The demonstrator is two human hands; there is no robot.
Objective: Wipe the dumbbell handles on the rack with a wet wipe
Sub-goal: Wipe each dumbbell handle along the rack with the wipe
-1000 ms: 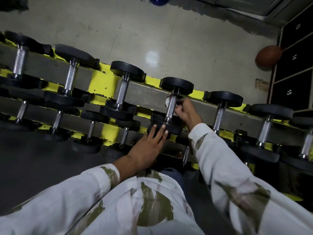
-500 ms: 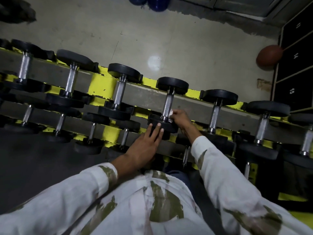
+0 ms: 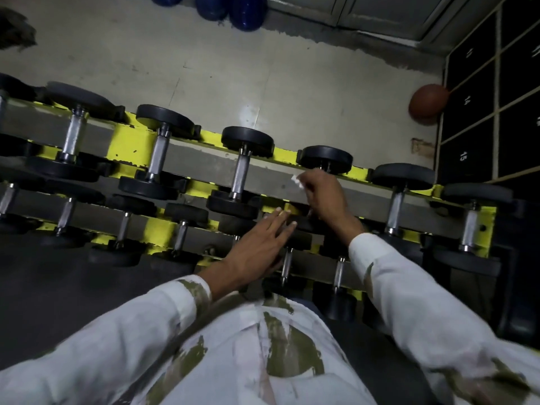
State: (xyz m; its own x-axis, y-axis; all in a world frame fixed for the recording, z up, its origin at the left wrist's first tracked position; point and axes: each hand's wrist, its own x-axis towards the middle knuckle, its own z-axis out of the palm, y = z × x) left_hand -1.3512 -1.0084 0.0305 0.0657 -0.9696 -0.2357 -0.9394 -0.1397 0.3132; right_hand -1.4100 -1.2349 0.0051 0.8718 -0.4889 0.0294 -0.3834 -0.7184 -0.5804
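Note:
A yellow and grey two-tier rack [image 3: 128, 147] runs across the view, carrying black dumbbells with steel handles. My right hand [image 3: 323, 195] pinches a small white wet wipe [image 3: 295, 180] and sits over the handle of an upper-tier dumbbell [image 3: 324, 158], hiding that handle. Just to the left stands another dumbbell with its bare steel handle [image 3: 242, 172] in full view. My left hand [image 3: 261, 239] lies flat with straight fingers on the black weight heads between the two tiers, fingertips near a yellow patch.
More dumbbells continue along both tiers to the left and right, e.g. a handle [image 3: 394, 209]. A brown ball [image 3: 428, 103] lies on the floor by dark numbered lockers [image 3: 467, 127]. Blue balls [image 3: 233, 7] sit at the far wall.
My right hand left the handle it was rubbing and moved right with the wipe to the neighbouring dumbbell. My left hand slid right along the rack too.

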